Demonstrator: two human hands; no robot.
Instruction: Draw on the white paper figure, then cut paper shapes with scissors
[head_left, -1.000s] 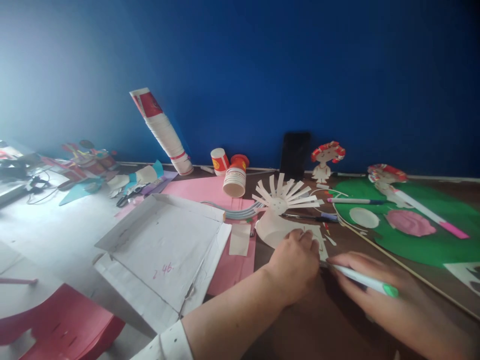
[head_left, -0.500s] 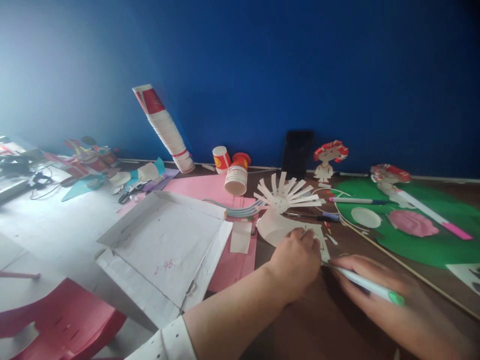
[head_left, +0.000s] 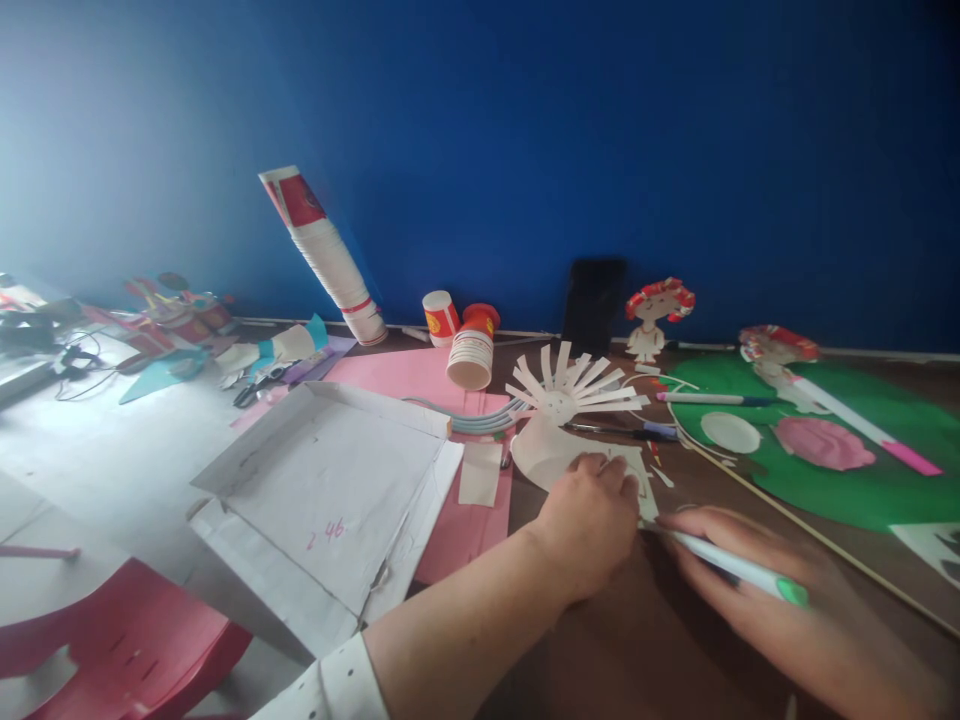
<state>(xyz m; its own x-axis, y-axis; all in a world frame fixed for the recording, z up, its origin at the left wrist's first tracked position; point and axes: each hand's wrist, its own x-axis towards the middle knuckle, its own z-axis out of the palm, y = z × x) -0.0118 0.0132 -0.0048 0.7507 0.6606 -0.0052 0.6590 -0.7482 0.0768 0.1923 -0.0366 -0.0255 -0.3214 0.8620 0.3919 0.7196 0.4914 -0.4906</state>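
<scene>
My left hand [head_left: 590,525] rests with curled fingers on a cream paper piece [head_left: 636,468] on the brown table, pressing it down. Close to its right, my right hand [head_left: 757,570] grips a white marker with a green end [head_left: 739,568]; the marker's other end points at the paper's lower edge. Just beyond my left hand lies a white paper round with fanned strips and a small drawn face [head_left: 559,405]. A dark pen [head_left: 622,432] lies between that round and the paper.
An open white box lid [head_left: 337,490] lies left of my arm over pink paper [head_left: 382,375]. Paper cups [head_left: 471,358] and a tall leaning cup stack [head_left: 337,265] stand by the blue wall. A green sheet [head_left: 810,500] with markers is at right, a red chair [head_left: 127,640] at lower left.
The whole view has shifted very slightly. Both hands keep nearly the same place on the paper and marker.
</scene>
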